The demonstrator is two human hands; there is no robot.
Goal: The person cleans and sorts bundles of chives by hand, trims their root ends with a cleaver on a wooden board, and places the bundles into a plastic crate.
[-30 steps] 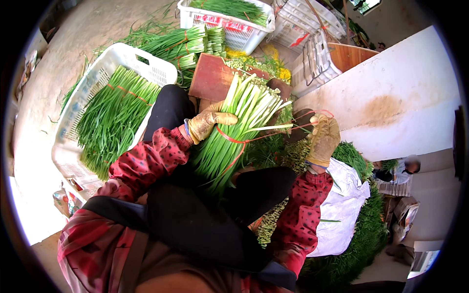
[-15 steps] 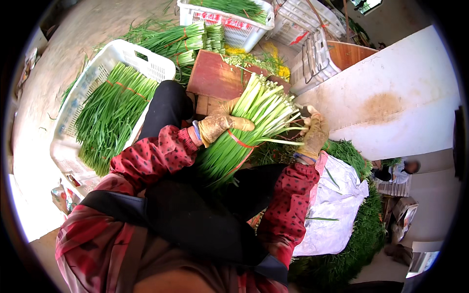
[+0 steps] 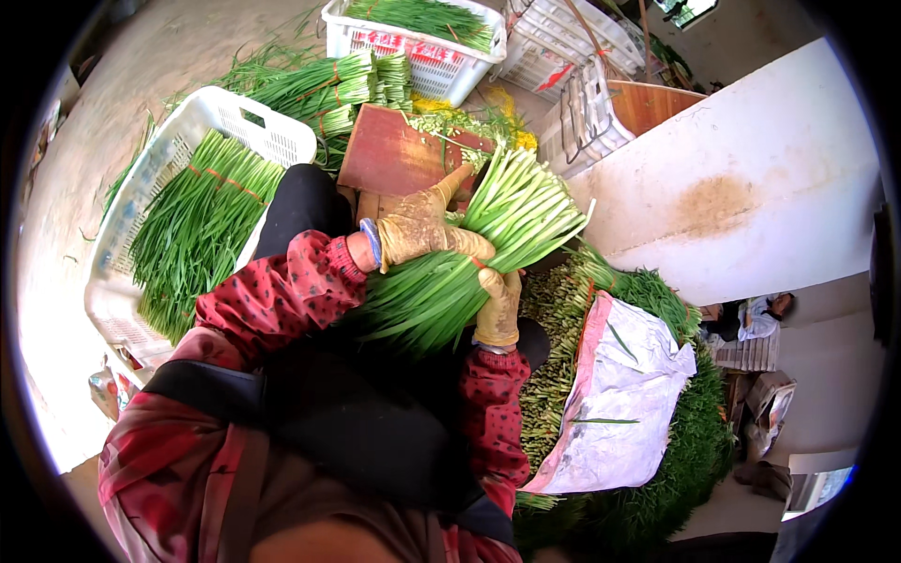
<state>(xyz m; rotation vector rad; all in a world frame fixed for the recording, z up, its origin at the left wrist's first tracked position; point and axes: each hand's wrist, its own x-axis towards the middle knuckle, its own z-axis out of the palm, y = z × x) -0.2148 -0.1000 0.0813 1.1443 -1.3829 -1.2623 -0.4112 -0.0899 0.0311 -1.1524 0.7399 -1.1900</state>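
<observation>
A thick bundle of garlic chives (image 3: 530, 202) lies across my lap, its pale cut stems toward the far right and its green leaves toward me. My left hand (image 3: 422, 225), in a stained tan glove, presses over the top of the bundle, its thumb spread toward the wooden board. My right hand (image 3: 497, 305), gloved alike, grips the near right side of the bundle with its fingers close to my left fingertips. A bit of orange band shows between the two hands; the rest of it is hidden.
At left stands a white crate (image 3: 103, 281) of banded chives. A reddish wooden board (image 3: 389, 150) lies ahead, beside more bundles (image 3: 328, 89). A white panel (image 3: 732, 169) rises at right, above a chive heap partly under a white sack (image 3: 619, 394). Another person (image 3: 758, 317) sits far right.
My right hand has come down and left from the stem ends to the banded middle of the bundle. The loose stems that stuck out now lie closer in with the others.
</observation>
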